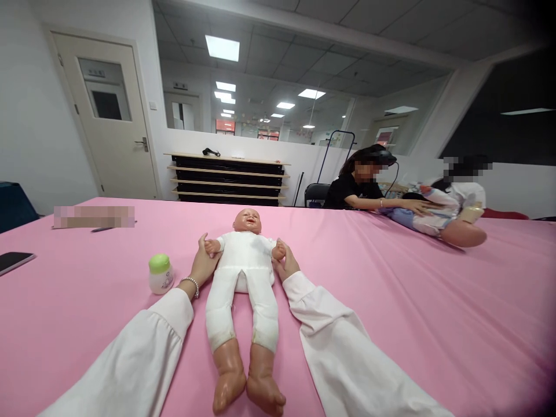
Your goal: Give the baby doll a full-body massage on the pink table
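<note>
Baby doll [245, 272] lies face up at mid-table on a pink sheet [391, 324], feet toward the wearer, arms out to the sides. Body is white cloth, apparently stuffed; head and lower legs look like molded vinyl. Handling estimate: light, with a soft, floppy trunk and firmer ends (vinyl may turn slick if wet). Best support is under head and trunk, not by the limbs.

Grip: left hand [202, 266] and right hand [285, 262] are well apart, each closed around one doll hand. Beaded bracelet [193, 285] on left wrist. Lotion jar [160, 273], green lid, stands just beside the left wrist, not touching.

Farther left: phone [15, 260] and pen [102, 229], near the sheet's edge. Beyond, a co-worker [356, 194] in a head-worn device rests a hand on a second doll [434, 217]. Shelf rack [228, 179] stands against the far wall (door at left).
</note>
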Demonstrator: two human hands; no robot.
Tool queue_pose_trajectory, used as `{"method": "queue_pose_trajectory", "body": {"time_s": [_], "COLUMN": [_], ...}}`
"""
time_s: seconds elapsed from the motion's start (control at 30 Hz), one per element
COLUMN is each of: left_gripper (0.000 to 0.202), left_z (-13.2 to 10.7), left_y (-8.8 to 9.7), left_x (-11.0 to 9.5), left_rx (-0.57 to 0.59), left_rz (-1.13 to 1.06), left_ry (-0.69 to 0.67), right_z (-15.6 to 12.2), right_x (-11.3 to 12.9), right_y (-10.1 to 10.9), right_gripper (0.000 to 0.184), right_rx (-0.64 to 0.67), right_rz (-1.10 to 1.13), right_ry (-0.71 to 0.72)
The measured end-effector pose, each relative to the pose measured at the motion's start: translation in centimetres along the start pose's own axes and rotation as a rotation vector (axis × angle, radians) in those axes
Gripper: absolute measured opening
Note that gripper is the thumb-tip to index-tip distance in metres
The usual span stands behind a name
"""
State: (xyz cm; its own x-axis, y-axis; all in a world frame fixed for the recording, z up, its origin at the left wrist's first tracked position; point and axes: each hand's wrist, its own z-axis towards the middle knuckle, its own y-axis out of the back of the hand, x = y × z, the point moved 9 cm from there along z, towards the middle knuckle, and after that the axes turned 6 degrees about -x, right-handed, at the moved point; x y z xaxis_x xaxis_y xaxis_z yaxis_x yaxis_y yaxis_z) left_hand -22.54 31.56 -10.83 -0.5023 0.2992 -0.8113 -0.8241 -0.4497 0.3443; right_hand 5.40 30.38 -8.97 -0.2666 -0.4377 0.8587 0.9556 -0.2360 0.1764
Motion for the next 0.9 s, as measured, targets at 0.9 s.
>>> {"method": "queue_pose_trajectory", "body": {"time_s": [0.9], "left_gripper": [0.068], "left_z": [5.5], "left_y": [-3.4], "left_x": [2.6], "left_rx": [-0.003], "left_rz": [0.206], "left_ry": [0.134], "right_z": [6.9], "right_x": [-6.0], "right_y": [0.4], "right_gripper": [0.042], "right_rx": [-0.422], "right_rz": [-0.253], "right_ry": [-0.172]}}
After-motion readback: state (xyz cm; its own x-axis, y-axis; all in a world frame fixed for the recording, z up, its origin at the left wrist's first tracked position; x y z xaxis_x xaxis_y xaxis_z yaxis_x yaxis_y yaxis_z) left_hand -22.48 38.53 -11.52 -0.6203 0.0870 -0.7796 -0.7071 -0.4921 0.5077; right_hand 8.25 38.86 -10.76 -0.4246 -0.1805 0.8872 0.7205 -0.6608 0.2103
